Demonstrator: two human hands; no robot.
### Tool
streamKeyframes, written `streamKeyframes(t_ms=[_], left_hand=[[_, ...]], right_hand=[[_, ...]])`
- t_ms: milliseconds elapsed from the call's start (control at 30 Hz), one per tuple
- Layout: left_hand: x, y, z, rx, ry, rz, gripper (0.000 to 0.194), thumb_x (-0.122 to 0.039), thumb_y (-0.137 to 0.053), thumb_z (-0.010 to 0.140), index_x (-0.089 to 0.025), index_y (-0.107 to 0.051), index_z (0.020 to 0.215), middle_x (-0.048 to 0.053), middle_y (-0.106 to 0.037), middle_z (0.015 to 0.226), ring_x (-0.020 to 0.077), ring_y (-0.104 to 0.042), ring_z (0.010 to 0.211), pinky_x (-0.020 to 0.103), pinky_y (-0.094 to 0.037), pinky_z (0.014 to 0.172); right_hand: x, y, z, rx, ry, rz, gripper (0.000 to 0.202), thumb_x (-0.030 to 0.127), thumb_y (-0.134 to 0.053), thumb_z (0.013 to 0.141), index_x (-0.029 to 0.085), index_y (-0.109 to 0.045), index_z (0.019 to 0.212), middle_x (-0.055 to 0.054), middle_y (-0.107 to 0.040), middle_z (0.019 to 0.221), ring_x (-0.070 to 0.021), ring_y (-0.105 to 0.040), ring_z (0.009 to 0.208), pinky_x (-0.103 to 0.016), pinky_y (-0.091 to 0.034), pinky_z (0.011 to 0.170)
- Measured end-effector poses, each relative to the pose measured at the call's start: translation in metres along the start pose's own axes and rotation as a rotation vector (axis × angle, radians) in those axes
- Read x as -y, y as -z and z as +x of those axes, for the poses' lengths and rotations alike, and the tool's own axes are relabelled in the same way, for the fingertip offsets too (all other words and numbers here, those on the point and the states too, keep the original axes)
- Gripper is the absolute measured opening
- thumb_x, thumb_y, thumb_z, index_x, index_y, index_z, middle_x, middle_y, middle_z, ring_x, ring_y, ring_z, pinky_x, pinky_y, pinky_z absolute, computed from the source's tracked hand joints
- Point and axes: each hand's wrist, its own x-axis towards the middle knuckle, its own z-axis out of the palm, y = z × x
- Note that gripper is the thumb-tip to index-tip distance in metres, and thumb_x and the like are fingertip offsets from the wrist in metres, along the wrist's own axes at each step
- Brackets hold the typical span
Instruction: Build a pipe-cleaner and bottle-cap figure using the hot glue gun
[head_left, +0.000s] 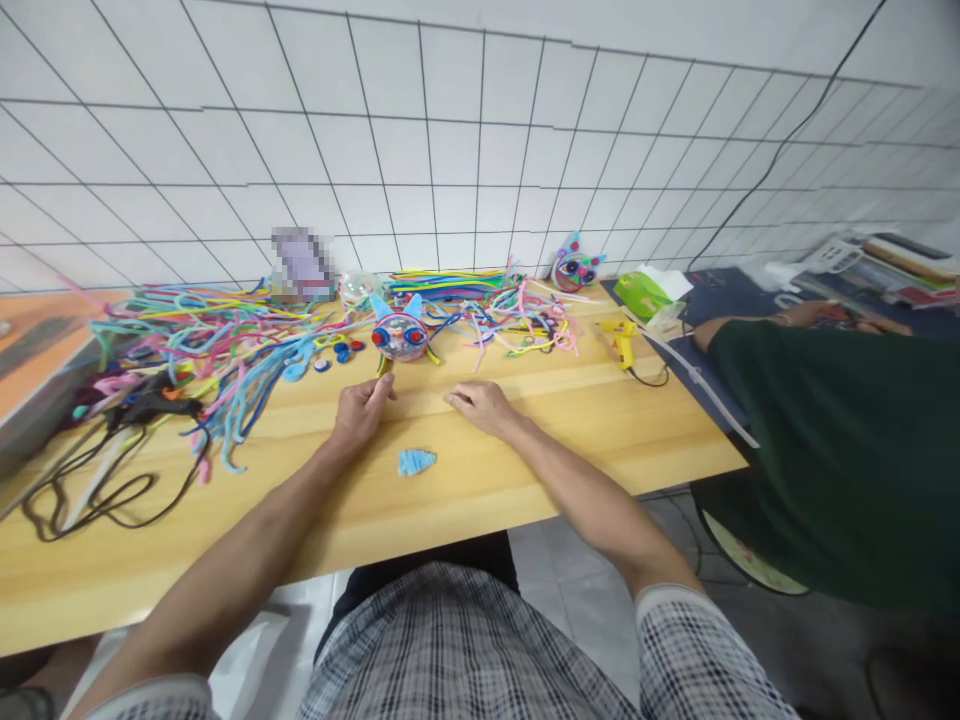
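Note:
My left hand [362, 412] is closed on the wooden table, its thumb at the yellow leg of a craft animal. That animal [403, 338] has a clear round body, blue ears and red-and-blue bottle-cap eyes. I cannot tell whether the thumb touches the leg. My right hand [484, 408] rests to the right with fingers curled in, and nothing shows in it. Between my forearms, nearer the table's front edge, lies a light-blue fuzzy piece [416, 461], pointed at one end. Several blue and red bottle caps [343, 353] sit left of the animal.
Many coloured pipe cleaners [247, 310] spread along the back. A black glue gun [161, 400] with a looped cord lies left; a yellow glue gun [622, 342] lies right. A second craft animal [576, 265] stands by the wall. A person in a dark green top [840, 450] sits at right.

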Motion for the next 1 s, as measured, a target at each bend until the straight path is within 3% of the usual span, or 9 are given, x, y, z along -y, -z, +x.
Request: streamKeyframes(t_ms=[267, 533, 633, 700, 767, 833, 900, 967, 1000], left_hand=[[0.001, -0.003, -0.001, 0.058, -0.086, 0.017, 0.05, -0.053, -0.054, 0.093, -0.017, -0.075, 0.066, 0.0, -0.052, 0.048, 0.0155, -0.051, 0.051, 0.028, -0.039, 0.057], [0.013, -0.01, 0.003, 0.111, -0.193, 0.081, 0.058, -0.056, -0.044, 0.102, -0.017, -0.074, 0.07, 0.003, -0.07, 0.061, 0.0169, -0.063, 0.059, 0.027, -0.047, 0.064], [0.015, -0.015, 0.007, 0.146, -0.239, 0.115, 0.059, -0.055, -0.042, 0.105, -0.018, -0.07, 0.068, 0.004, -0.071, 0.064, 0.0163, -0.064, 0.062, 0.027, -0.045, 0.066], [0.015, -0.017, 0.01, 0.183, -0.272, 0.139, 0.059, -0.053, -0.043, 0.106, -0.019, -0.065, 0.064, 0.003, -0.069, 0.062, 0.0156, -0.062, 0.061, 0.026, -0.042, 0.065], [0.015, -0.019, 0.012, 0.227, -0.303, 0.164, 0.057, -0.049, -0.046, 0.107, -0.019, -0.061, 0.06, 0.003, -0.066, 0.06, 0.0147, -0.059, 0.059, 0.026, -0.038, 0.063], [0.015, -0.02, 0.013, 0.261, -0.328, 0.19, 0.057, -0.045, -0.047, 0.107, -0.018, -0.058, 0.059, 0.003, -0.065, 0.059, 0.0143, -0.055, 0.057, 0.028, -0.033, 0.061], [0.015, -0.022, 0.013, 0.283, -0.348, 0.216, 0.056, -0.043, -0.048, 0.107, -0.018, -0.06, 0.06, 0.005, -0.066, 0.061, 0.0152, -0.055, 0.058, 0.029, -0.03, 0.061], [0.014, -0.023, 0.013, 0.303, -0.37, 0.237, 0.054, -0.044, -0.049, 0.108, -0.018, -0.064, 0.063, 0.007, -0.07, 0.065, 0.0168, -0.058, 0.062, 0.03, -0.029, 0.062], [0.014, -0.023, 0.013, 0.311, -0.381, 0.246, 0.054, -0.045, -0.05, 0.108, -0.017, -0.067, 0.064, 0.008, -0.072, 0.068, 0.0177, -0.06, 0.064, 0.03, -0.03, 0.063]], right_hand=[[-0.008, 0.014, -0.003, -0.066, -0.085, 0.097, 0.035, 0.043, -0.057, 0.098, 0.021, -0.063, 0.071, 0.005, -0.052, 0.062, -0.0125, -0.048, 0.062, -0.027, -0.031, 0.064], [-0.012, 0.025, 0.004, -0.124, -0.157, 0.171, 0.036, 0.046, -0.059, 0.09, 0.022, -0.058, 0.064, 0.005, -0.049, 0.056, -0.0122, -0.045, 0.061, -0.027, -0.031, 0.063], [0.01, 0.039, 0.003, -0.174, -0.19, 0.16, 0.032, 0.043, -0.06, 0.089, 0.021, -0.062, 0.067, 0.004, -0.054, 0.058, -0.0131, -0.048, 0.062, -0.027, -0.033, 0.065], [0.044, 0.048, -0.011, -0.187, -0.199, 0.168, 0.03, 0.044, -0.058, 0.092, 0.019, -0.069, 0.078, 0.001, -0.064, 0.068, -0.0147, -0.054, 0.067, -0.027, -0.038, 0.068], [0.088, 0.047, -0.041, -0.047, -0.183, 0.275, 0.031, 0.048, -0.063, 0.094, 0.02, -0.076, 0.091, -0.001, -0.073, 0.08, -0.0164, -0.063, 0.076, -0.027, -0.045, 0.073], [0.127, 0.027, -0.082, 0.337, -0.17, 0.47, 0.032, 0.052, -0.067, 0.097, 0.023, -0.081, 0.096, -0.002, -0.08, 0.091, -0.0173, -0.07, 0.087, -0.027, -0.051, 0.081], [0.147, -0.01, -0.124, 0.753, -0.171, 0.6, 0.033, 0.054, -0.07, 0.096, 0.024, -0.084, 0.102, -0.002, -0.083, 0.099, -0.0182, -0.074, 0.091, -0.028, -0.054, 0.085], [0.144, -0.057, -0.156, 0.88, -0.284, 0.627, 0.034, 0.054, -0.075, 0.091, 0.023, -0.084, 0.101, -0.003, -0.083, 0.097, -0.0195, -0.075, 0.088, -0.029, -0.056, 0.082], [0.136, -0.08, -0.164, 0.801, -0.389, 0.573, 0.037, 0.056, -0.072, 0.092, 0.021, -0.083, 0.095, -0.004, -0.081, 0.089, -0.0207, -0.074, 0.084, -0.031, -0.058, 0.078]])
